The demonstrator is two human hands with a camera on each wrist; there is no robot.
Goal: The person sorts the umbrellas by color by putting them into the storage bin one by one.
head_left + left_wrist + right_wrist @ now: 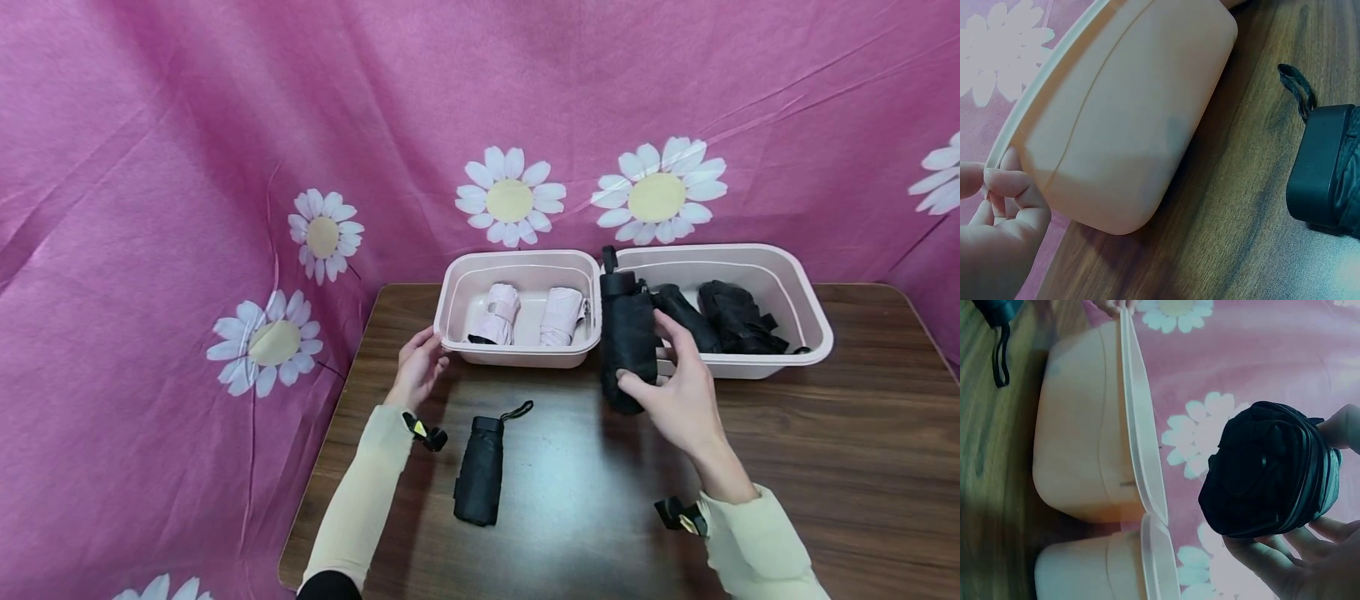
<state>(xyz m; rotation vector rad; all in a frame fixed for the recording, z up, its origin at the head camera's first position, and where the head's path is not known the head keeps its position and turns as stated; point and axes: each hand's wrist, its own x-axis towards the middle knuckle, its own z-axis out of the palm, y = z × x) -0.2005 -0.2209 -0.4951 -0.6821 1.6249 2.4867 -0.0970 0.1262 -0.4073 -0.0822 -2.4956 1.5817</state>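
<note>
My right hand (682,400) grips a folded black umbrella (628,333), held up where the two bins meet; its bottom end faces the camera in the right wrist view. My left hand (420,367) pinches the front left corner of the rim of the left pinkish-white bin (517,357); the left wrist view has thumb and fingers (1010,182) on that rim. Inside this bin lie two rolled pale pink umbrellas, one on the left (498,313) and one on the right (561,317). Another folded black umbrella (480,473) with a wrist loop lies on the table between my arms.
Beside the left bin stands a second pinkish-white bin (813,333), holding black folded umbrellas (738,318). Both are at the back of the brown wooden table (847,467). A pink cloth (420,108) with daisies hangs behind and at the left.
</note>
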